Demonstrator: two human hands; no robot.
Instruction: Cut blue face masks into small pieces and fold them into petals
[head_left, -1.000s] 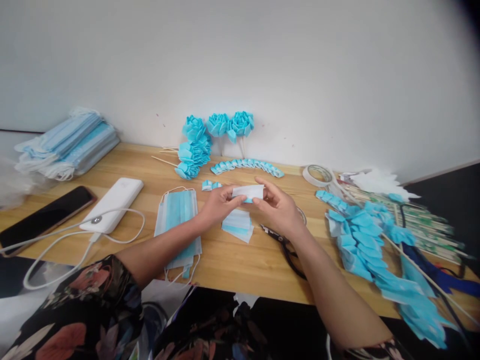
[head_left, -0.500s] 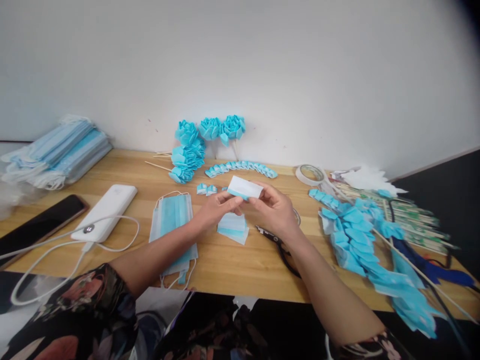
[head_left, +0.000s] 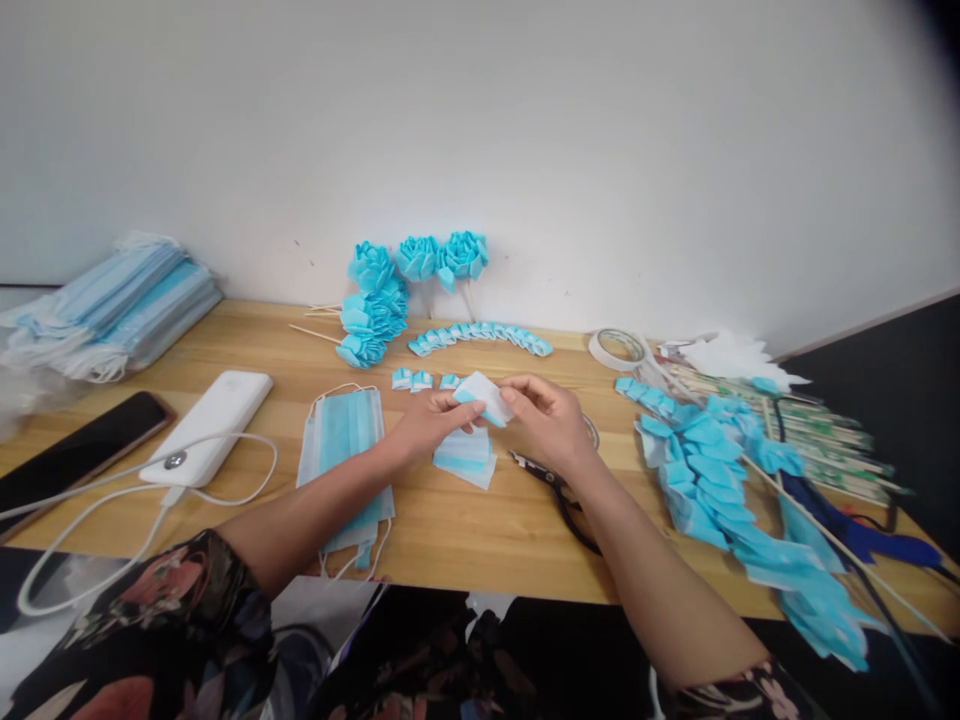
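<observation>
Both my hands pinch one small white-and-blue piece of mask fabric [head_left: 482, 397] just above the wooden table [head_left: 465, 520]. My left hand [head_left: 431, 425] grips its left end and my right hand [head_left: 546, 420] grips its right end, fingers closed on it. Right below lies a small stack of cut blue pieces [head_left: 465, 455]. A whole blue face mask [head_left: 341, 440] lies flat to the left of my left wrist. Black scissors [head_left: 559, 490] lie partly hidden under my right wrist.
Finished blue fabric roses [head_left: 412, 265] lean on the wall, with a curved row of folded petals [head_left: 480, 335] before them. A mask pile [head_left: 112, 305], phone [head_left: 75, 450] and white power bank [head_left: 210, 415] lie left. Tape roll [head_left: 619, 348] and petal strips [head_left: 720, 470] lie right.
The piece was stretched out long between my hands; now it is folded shorter and held lower, closer to the table. The camera view shifted slightly.
</observation>
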